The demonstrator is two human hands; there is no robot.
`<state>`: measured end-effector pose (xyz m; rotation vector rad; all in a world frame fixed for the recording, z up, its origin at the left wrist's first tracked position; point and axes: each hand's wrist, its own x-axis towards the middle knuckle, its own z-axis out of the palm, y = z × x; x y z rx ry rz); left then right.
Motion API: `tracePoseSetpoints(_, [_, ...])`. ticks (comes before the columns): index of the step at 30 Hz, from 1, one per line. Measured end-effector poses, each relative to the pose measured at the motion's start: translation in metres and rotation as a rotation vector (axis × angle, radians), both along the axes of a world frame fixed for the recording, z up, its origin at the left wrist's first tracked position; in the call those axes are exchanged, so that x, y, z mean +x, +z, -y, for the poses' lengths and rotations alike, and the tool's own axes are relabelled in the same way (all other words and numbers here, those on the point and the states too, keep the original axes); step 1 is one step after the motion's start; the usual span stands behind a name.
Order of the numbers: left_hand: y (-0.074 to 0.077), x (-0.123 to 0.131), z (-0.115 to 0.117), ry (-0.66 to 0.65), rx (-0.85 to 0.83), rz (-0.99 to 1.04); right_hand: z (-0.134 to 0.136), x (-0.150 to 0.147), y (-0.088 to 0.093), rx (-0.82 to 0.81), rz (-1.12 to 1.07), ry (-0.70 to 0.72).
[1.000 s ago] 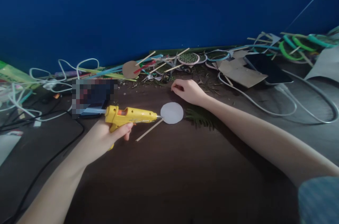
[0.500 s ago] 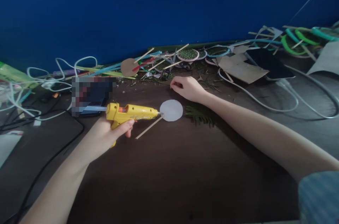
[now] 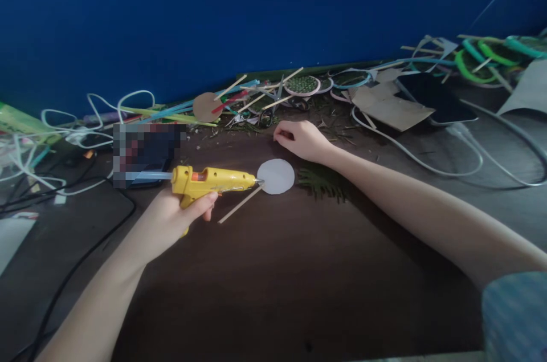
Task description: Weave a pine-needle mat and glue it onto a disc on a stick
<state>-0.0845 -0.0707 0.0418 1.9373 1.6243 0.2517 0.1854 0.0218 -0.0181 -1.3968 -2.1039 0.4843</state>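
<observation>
My left hand [image 3: 183, 211] grips a yellow hot glue gun [image 3: 213, 181], with a clear glue stick [image 3: 149, 175] poking out of its back. The metal nozzle meets the left edge of a white paper disc [image 3: 277, 176] lying flat on the table. A thin wooden stick [image 3: 240, 206] runs from that edge down to the left; whether it is joined to the disc I cannot tell. Beyond the disc, my right hand [image 3: 301, 139] rests on the table with its fingers curled in and nothing visible in them. Beneath the right forearm lies a fringed green strip [image 3: 325, 182].
Along the blue wall [image 3: 256, 8] lie scissors [image 3: 277, 94], sticks, a brown cardboard disc [image 3: 207, 106] and rimmed rounds with green filling [image 3: 302, 86]. A dark phone [image 3: 436, 98] with a white cable sits at right. Black and white cables [image 3: 96, 248] cross the left side.
The view has shifted very slightly. Both hands, the glue gun and the paper disc keep the same places relative to one another.
</observation>
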Motion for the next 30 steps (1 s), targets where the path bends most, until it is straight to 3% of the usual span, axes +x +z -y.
tracePoseSetpoints(17, [0.004, -0.001, -0.003, 0.038, -0.038, 0.0, 0.0, 0.002, 0.002, -0.012, 0.02, 0.007])
tracePoseSetpoints(30, [0.016, 0.008, -0.01, 0.061, -0.033, -0.098, 0.001, 0.005, 0.004, -0.01, 0.013, 0.017])
